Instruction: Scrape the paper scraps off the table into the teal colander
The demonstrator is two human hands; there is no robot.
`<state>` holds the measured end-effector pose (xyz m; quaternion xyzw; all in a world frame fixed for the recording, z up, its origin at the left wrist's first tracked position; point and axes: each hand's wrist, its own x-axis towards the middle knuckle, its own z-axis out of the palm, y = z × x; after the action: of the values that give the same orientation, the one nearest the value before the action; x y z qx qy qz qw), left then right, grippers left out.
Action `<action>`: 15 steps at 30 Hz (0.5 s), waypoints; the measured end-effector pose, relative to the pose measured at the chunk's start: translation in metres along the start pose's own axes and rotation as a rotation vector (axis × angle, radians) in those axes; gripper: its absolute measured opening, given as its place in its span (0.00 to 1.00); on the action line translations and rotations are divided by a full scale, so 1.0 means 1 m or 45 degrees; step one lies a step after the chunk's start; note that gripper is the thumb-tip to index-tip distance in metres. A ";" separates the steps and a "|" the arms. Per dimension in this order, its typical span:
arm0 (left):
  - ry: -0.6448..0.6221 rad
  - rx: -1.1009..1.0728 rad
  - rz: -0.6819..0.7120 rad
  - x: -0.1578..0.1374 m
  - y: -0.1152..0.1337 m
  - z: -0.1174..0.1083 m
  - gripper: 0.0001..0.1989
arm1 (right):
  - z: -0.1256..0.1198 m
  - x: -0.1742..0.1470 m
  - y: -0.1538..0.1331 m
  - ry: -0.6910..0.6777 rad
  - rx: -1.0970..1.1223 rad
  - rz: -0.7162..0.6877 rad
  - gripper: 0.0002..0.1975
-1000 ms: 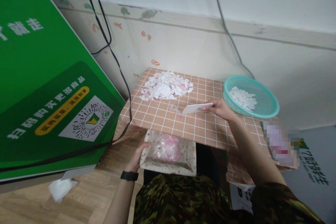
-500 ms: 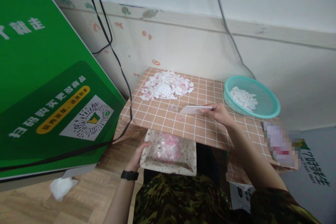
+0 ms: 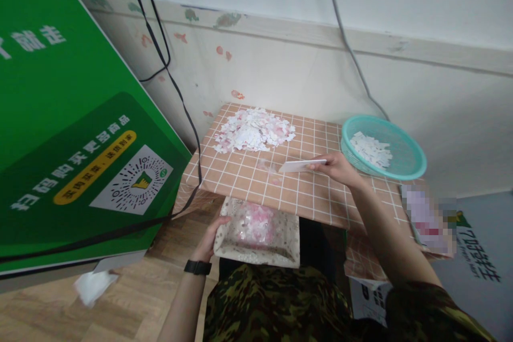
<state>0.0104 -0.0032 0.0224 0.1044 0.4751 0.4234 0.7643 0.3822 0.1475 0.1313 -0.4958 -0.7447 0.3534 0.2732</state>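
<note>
My left hand (image 3: pixel 213 236) grips the left rim of a speckled rectangular tray (image 3: pixel 256 257), held just under the table's front edge. Pink and white scraps (image 3: pixel 256 224) lie in it, with a shiny clear surface over part of them. My right hand (image 3: pixel 334 168) pinches a flat white card (image 3: pixel 300 165) above the tabletop, its free end pointing left. Left of the card are a few faint pale bits (image 3: pixel 267 164) on the cloth. Behind them sits a heap of torn white and pink paper scraps (image 3: pixel 254 129), apart from both hands.
A checked brown cloth covers the table (image 3: pixel 240 176). A turquoise mesh basket (image 3: pixel 412 157) with white strips stands at the back right, near a blurred-out item (image 3: pixel 427 219). At the left, a green sign (image 3: pixel 80 101) leans, with a black cable (image 3: pixel 182 99) hanging across it.
My right hand has shifted slightly right with the card, and more pale bits show beside it. My left hand and the tray have stayed in place.
</note>
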 end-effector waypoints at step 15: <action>-0.002 0.033 0.040 -0.001 -0.002 0.000 0.20 | 0.037 -0.043 -0.014 0.193 -0.031 0.069 0.16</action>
<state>0.0106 -0.0053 0.0223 0.1219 0.4783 0.4291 0.7565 0.3616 0.0946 0.1179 -0.5445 -0.7124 0.3130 0.3132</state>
